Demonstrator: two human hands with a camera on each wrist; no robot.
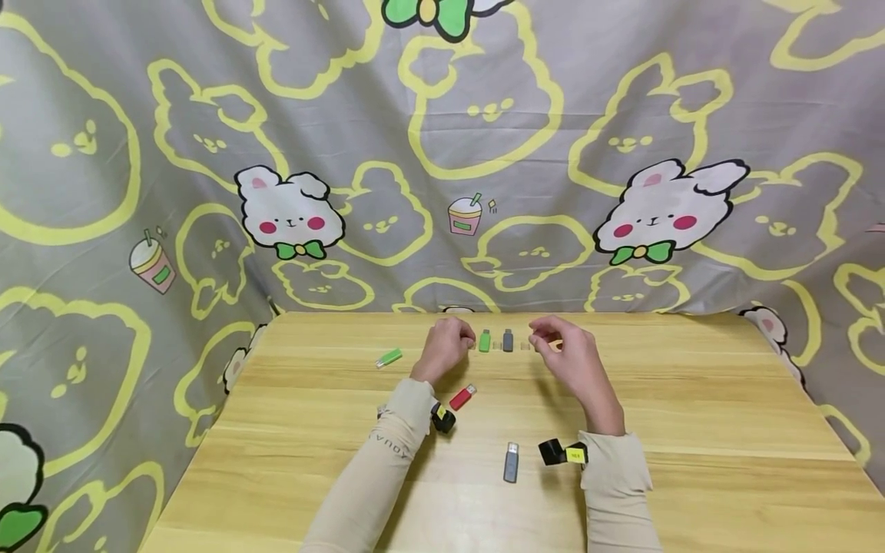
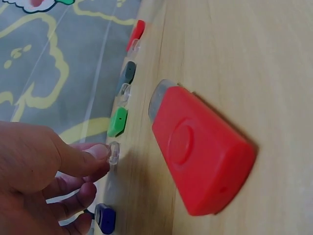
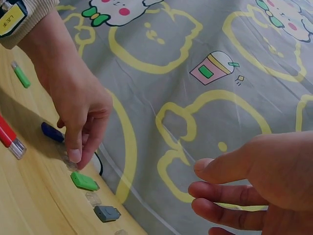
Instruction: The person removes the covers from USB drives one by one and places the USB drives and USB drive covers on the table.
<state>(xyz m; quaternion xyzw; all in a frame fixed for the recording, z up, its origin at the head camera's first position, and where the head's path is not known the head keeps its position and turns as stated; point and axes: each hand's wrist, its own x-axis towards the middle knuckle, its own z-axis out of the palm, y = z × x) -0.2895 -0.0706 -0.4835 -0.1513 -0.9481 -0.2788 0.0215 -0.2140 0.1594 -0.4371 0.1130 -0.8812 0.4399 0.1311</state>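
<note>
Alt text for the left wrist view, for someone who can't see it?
A left-hand grip pinches a clear cap between a blue USB stick and a green USB stick on a wood-grain table. More clear caps, a dark grey USB stick and a far red stick continue the row. A second red USB stick lies large in the foreground.

Up top, I see a grey curtain (image 1: 380,134) patterned with yellow outlines; just below centre, a green USB stick (image 1: 485,342) and dark-grey USB stick (image 1: 508,342).
</note>
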